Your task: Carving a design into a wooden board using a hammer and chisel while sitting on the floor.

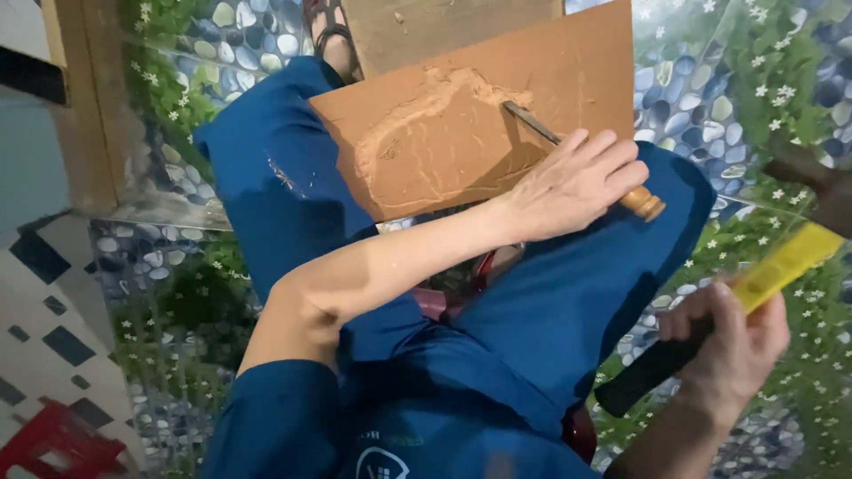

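A brown wooden board with a roughly carved outline rests on my lap, over blue trousers. My left hand is closed around a chisel with a wooden handle; its metal blade touches the board near the carved groove. My right hand is raised at the lower right, gripping the black grip of a hammer with a yellow shaft. The hammer's dark head is at the right edge, blurred.
The floor has a pebble, grass and flower pattern. A sandalled foot shows beyond the board. A wooden panel stands at the left, and a red stool sits at the lower left.
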